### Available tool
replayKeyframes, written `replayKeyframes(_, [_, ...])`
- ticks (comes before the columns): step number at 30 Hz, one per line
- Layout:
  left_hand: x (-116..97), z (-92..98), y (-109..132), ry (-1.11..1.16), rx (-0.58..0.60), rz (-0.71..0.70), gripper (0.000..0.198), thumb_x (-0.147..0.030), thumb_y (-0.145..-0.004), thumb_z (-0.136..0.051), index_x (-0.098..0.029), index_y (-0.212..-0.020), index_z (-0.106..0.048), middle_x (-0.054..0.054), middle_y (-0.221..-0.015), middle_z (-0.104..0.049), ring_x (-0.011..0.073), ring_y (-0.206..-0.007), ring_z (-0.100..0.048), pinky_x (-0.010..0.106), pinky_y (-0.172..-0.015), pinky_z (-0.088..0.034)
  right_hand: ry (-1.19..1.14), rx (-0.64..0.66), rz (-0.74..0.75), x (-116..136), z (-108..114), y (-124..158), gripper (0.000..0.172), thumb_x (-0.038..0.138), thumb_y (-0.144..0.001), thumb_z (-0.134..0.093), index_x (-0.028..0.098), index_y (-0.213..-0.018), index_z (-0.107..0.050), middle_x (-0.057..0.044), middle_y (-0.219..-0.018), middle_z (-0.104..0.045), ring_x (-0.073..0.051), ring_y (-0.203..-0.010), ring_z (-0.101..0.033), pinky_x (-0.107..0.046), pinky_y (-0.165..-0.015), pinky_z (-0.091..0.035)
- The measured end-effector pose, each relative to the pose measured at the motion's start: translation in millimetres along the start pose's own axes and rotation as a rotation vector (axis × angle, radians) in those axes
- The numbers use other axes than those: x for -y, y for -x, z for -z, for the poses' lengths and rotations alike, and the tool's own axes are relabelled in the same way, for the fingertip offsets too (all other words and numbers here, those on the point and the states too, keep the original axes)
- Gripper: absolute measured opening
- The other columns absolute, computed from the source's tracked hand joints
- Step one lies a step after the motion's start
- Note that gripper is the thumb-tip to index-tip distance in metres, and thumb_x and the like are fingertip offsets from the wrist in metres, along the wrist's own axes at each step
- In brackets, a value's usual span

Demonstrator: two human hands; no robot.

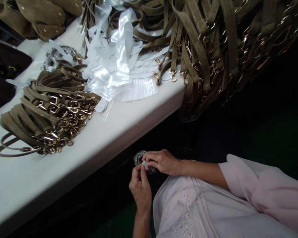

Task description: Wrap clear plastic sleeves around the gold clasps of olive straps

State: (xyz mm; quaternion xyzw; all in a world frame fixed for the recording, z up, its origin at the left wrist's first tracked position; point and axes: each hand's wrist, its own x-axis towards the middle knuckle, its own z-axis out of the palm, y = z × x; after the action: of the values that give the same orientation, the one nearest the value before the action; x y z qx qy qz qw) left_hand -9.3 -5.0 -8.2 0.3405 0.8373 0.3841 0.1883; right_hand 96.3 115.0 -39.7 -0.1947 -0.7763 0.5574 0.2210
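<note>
Over the dark gap beside the table, my left hand (pixel 140 185) and my right hand (pixel 164 162) meet fingertip to fingertip. Both are closed in a pinch at a small white piece (pixel 144 164), perhaps a strip end. Just behind the fingers is a round coil in clear plastic (pixel 138 156). My right fingers partly cover this coil, so what is wound inside is hard to make out. The thumb of my left hand presses against the white piece from below.
On the white table (pixel 129 129) lie bundled olive straps with gold clasps (pixel 57 109). Beside them are white serrated strips and clear plastic (pixel 124 59). More olive straps (pixel 213 49) hang over the edge at the right. Olive bags (pixel 44 16) stand at the far left.
</note>
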Motion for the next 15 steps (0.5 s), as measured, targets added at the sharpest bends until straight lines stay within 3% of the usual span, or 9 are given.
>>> replayKeyframes(9, [8.5,1.4,-2.4,-0.062,-0.044,-0.037,0.027,-0.042,-0.094,-0.051,-0.02,-0.091,-0.065,0.002,-0.075,-0.069,0.016,-0.069,-0.067,0.023,-0.065,-0.053,0.028,-0.011,-0.008,-2.9,-3.7,-12.1,0.004,0.018,-0.088,-0.067,0.02,-0.085,-0.067,0.003,-0.093,-0.069,-0.01,-0.083,-0.063,-0.017,-0.074,-0.043])
replayKeyframes(15, [10.3,-1.0,-0.9,-0.243,-0.114,-0.222,0.022,-0.034,-0.096,-0.05,-0.019,-0.092,-0.066,0.003,-0.077,-0.071,0.0164,-0.067,-0.068,0.024,-0.064,-0.052,0.128,-0.054,-0.114,3.0,-7.4,-14.4,0.009,0.02,-0.083,-0.07,0.019,-0.075,-0.065,0.005,-0.078,-0.066,-0.009,-0.068,-0.058,-0.019,-0.061,-0.035])
